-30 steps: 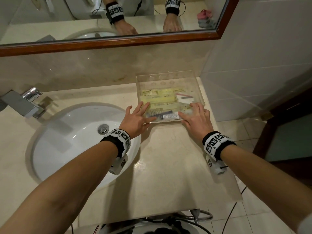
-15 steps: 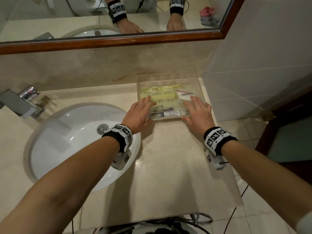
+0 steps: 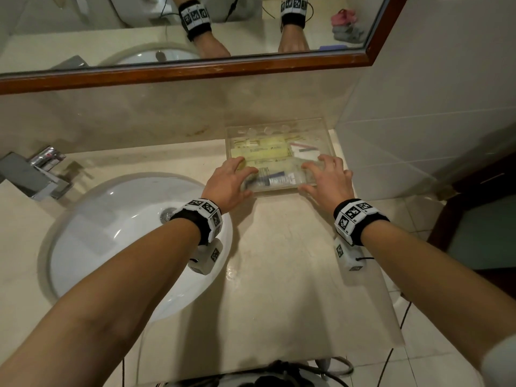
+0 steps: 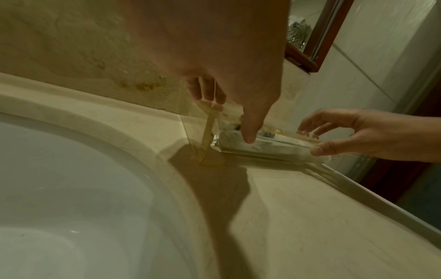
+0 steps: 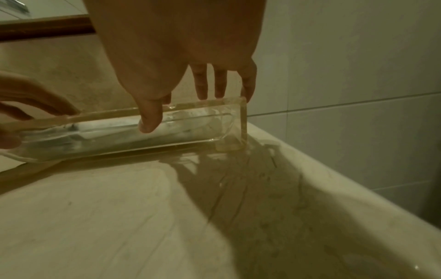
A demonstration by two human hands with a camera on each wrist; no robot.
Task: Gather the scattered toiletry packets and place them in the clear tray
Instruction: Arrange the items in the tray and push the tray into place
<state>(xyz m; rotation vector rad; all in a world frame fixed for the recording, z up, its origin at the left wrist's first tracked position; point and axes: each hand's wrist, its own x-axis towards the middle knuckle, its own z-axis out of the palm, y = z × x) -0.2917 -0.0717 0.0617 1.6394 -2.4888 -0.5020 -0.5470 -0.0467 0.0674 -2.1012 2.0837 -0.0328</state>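
Pushed back toward the wall, clear tray [image 3: 328,135] is pinched at near corners by left hand [image 3: 227,185] and right hand [image 3: 329,182].

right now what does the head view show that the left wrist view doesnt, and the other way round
Only the head view shows the yellow packets lying inside the clear tray, the sink drain and the faucet. Only the left wrist view shows the left hand's thumb on the tray's near wall, fingers over the rim, and the right hand's thumb likewise. Both show the left hand and right hand at the tray's near corners, beside the basin.
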